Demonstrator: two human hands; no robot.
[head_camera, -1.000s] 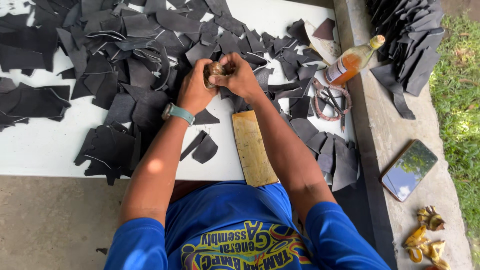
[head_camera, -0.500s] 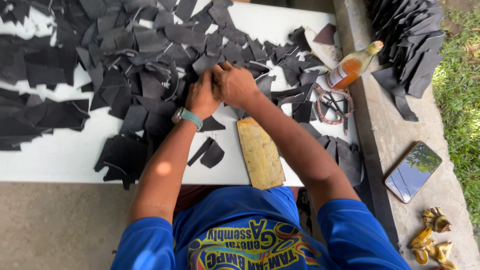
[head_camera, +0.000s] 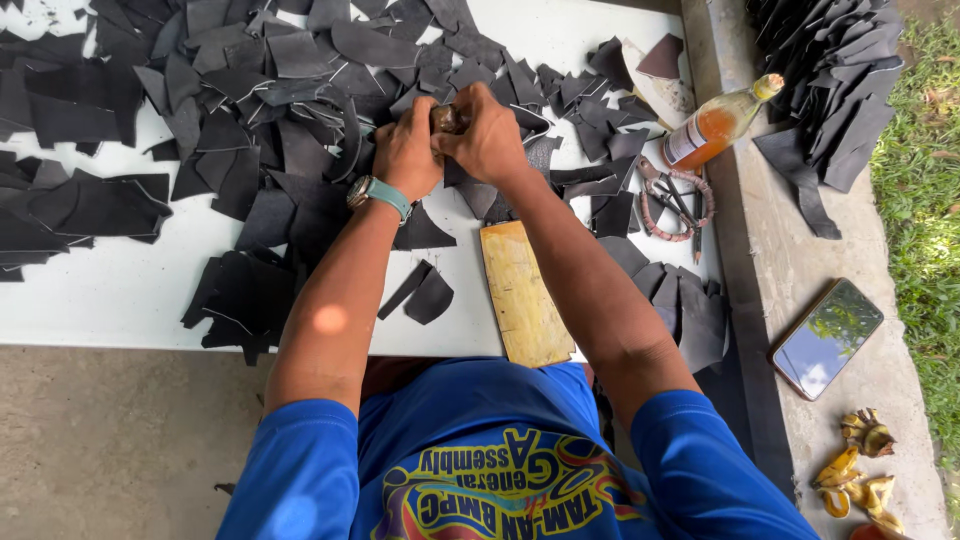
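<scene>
A: Where are the hands?

B: Both are up over the middle of the white desk, pressed together. The left hand and the right hand are curled tight around a small brown object, which sits between them at the fingertips, just peeking out on the far side

A: What is that object?

B: I cannot tell; only a small brownish top shows, the rest is hidden inside the closed fingers

A: And under the hands?

B: A heap of black cut pieces covers most of the desk's far half. The hands are directly above its right part. Two loose black pieces lie apart, nearer the person, just below the left wrist, which wears a wristwatch

A: Anything beside the right arm?

B: A flat yellowish board lies on the desk under the right forearm, reaching the near edge. Further right are scissors, then a bottle of amber liquid lying tilted at the desk's edge. On the concrete ledge sit a phone, banana peels and another stack of black pieces
</scene>
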